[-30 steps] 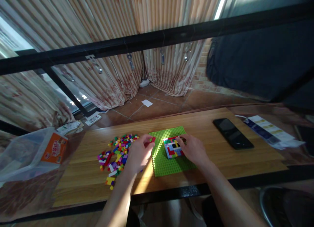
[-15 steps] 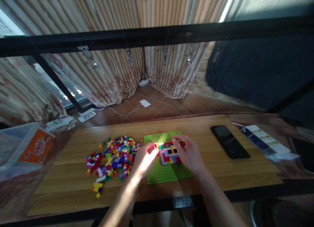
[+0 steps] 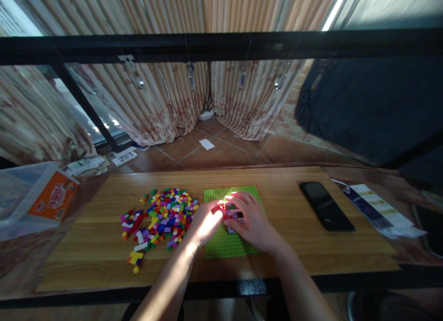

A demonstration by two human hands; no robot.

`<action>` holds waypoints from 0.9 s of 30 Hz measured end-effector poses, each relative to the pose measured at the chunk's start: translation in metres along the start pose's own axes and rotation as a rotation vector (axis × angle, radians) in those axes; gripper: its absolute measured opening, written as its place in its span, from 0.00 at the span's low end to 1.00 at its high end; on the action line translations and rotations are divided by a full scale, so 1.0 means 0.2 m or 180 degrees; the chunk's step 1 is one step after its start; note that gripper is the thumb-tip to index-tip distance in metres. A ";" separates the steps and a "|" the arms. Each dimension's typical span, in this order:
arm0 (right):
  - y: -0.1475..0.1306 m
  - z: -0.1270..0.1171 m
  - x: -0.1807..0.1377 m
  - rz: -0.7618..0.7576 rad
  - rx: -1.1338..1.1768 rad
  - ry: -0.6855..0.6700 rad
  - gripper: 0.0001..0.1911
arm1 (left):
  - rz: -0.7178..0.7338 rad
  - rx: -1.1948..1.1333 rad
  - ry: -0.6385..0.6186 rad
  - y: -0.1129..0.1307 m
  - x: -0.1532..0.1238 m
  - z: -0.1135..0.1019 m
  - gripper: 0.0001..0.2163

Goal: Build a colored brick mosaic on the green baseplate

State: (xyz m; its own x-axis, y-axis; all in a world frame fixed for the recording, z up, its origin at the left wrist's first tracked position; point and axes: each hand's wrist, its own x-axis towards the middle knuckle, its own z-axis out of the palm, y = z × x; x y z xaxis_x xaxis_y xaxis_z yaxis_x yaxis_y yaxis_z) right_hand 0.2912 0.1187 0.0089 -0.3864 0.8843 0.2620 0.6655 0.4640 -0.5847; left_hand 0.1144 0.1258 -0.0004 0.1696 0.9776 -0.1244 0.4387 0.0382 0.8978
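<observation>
Left hand (image 3: 206,225) pinches red brick (image 3: 217,209); right hand (image 3: 254,224) covers build (image 3: 232,214).

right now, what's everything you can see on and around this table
table: one, light wood, across the lower view
baseplate: one, green, mid table
brick build: one, mixed colours, on the baseplate, mostly under the hands
loose bricks: one pile, many colours, left of the baseplate
phone: one, black, right of the baseplate
leaflets: a few, white and blue, far right
clear container: one, orange label, far left
curtains: striped beige, behind
floor papers: several, white, on brown tiles
black bar: one, across the top
left hand: fingertips at a red brick on the build's left edge
right hand: laid over the build
</observation>
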 end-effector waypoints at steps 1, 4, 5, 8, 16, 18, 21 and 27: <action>0.00 0.01 0.00 0.0002 -0.0087 -0.0034 0.24 | 0.0032 0.0025 -0.0017 0.01 0.00 0.00 0.11; 0.02 0.03 0.01 0.0006 -0.0227 -0.0113 0.23 | 0.0110 0.0102 -0.0033 0.01 0.00 -0.01 0.12; 0.02 0.03 0.01 0.0009 -0.0233 -0.0134 0.22 | 0.0118 0.0126 -0.0030 0.02 0.00 -0.01 0.12; 0.03 0.03 0.02 0.0020 -0.0161 -0.0191 0.20 | 0.0092 0.0205 0.0008 0.02 0.01 0.00 0.13; 0.02 0.01 0.02 0.0004 0.0046 -0.0327 0.16 | 0.0189 0.0256 0.0086 0.03 -0.02 0.00 0.14; 0.02 0.00 0.02 -0.0016 0.0031 -0.0351 0.16 | 0.0200 0.0260 0.0079 0.04 -0.02 0.01 0.14; 0.03 0.01 0.02 -0.0072 0.0052 -0.0313 0.15 | 0.0157 0.0352 0.0075 0.06 -0.03 0.02 0.16; 0.06 0.01 0.00 -0.0150 0.0054 -0.0283 0.18 | -0.0069 0.0475 0.0173 0.12 -0.07 0.05 0.18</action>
State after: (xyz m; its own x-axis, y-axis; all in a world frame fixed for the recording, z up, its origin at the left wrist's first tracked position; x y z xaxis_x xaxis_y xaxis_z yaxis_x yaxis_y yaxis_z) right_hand 0.2968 0.1247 0.0003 -0.4727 0.8531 0.2207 0.6346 0.5033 -0.5865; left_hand 0.1303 0.1101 0.0181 0.1124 0.9868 -0.1165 0.5686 0.0323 0.8220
